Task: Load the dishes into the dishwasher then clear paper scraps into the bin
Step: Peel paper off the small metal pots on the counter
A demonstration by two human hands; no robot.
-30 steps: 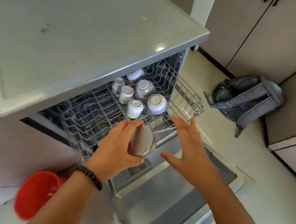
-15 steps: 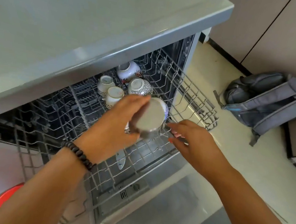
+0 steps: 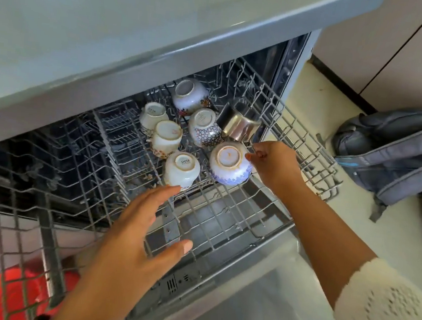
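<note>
The left hand [image 3: 133, 229] hovers spread wide and holding nothing over the rack [image 3: 224, 220], while the right hand [image 3: 273, 166] (fingers curled) touches the blue bowl [image 3: 230, 164] at its three o'clock side.

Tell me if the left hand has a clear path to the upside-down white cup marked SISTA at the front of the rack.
Probably yes: the left hand hovers open just short of the white cup, nothing between them.

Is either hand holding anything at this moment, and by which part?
Left hand is open, holding nothing. Right hand has curled fingers beside the blue-patterned cup; whether it has a grip on the cup or the rack wire cannot be told.
</note>
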